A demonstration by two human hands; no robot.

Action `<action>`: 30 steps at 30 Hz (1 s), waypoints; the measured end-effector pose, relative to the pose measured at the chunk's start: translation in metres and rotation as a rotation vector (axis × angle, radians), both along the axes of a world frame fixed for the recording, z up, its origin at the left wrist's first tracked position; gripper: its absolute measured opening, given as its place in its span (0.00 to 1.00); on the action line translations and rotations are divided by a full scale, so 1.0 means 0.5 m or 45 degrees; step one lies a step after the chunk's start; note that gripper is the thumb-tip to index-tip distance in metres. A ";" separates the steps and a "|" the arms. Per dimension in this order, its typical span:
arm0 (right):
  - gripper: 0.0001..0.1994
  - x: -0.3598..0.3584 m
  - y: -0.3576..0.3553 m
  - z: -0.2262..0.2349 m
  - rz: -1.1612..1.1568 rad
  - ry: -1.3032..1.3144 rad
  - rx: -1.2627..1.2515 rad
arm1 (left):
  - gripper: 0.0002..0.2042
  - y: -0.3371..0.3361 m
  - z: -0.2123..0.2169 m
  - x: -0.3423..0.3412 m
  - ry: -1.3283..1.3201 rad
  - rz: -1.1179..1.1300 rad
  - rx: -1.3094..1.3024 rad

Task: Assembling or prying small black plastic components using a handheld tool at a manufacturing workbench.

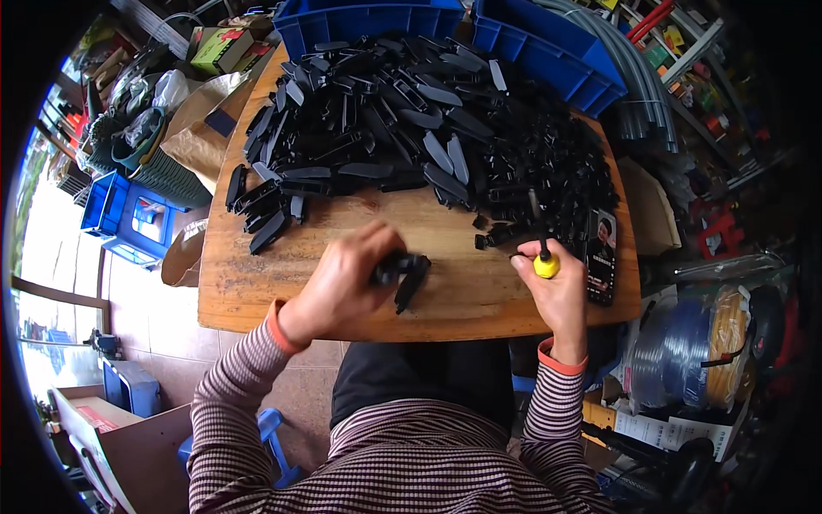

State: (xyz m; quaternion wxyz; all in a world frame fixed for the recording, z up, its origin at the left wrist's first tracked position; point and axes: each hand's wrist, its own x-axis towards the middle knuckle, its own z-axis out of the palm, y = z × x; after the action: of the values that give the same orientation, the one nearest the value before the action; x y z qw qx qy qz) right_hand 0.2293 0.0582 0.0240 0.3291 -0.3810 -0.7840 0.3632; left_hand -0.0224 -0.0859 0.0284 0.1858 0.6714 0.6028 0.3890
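My left hand [351, 270], slightly blurred, is closed around a black plastic part [413, 283] that sticks out past the fingers over the near half of the wooden table [282, 295]. In my right hand [556, 287] is a yellow-handled screwdriver [545, 263], its dark shaft angled up toward the heap. Something small and dark shows at the right fingertips; I cannot make out what it is. Beyond both hands lies a big heap of long black plastic parts [368, 128]. Smaller black pieces [548, 163] are piled on its right side, close to my right hand.
A phone [601, 257] with a lit screen lies at the table's right edge. Two blue crates [368, 19] [548, 56] stand behind the heap. Grey pipes [644, 103] and wrapped coils [685, 351] are on the right. A blue stool [272, 445] and cardboard box [145, 454] stand lower left.
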 end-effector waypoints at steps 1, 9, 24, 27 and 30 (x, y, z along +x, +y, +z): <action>0.05 0.003 -0.001 0.000 -0.015 0.020 0.022 | 0.11 -0.022 -0.009 0.018 0.000 -0.003 -0.005; 0.08 -0.056 -0.011 -0.004 0.186 0.092 0.199 | 0.09 -0.005 -0.080 0.151 0.596 0.147 0.223; 0.08 -0.034 -0.005 -0.015 0.291 -0.293 0.151 | 0.15 0.015 -0.083 0.200 0.617 -0.214 0.436; 0.08 -0.034 -0.002 -0.012 0.260 -0.222 0.189 | 0.14 0.019 -0.069 0.163 0.323 -0.074 0.545; 0.09 -0.047 -0.001 -0.004 0.233 -0.117 0.268 | 0.14 0.020 -0.067 0.153 0.347 -0.130 0.416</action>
State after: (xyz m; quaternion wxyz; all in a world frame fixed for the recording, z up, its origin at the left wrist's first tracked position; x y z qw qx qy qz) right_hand 0.2056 0.0577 0.0221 0.2966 -0.2874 -0.8634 0.2898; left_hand 0.0539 -0.0759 -0.0053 0.0108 0.7685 0.5167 0.3772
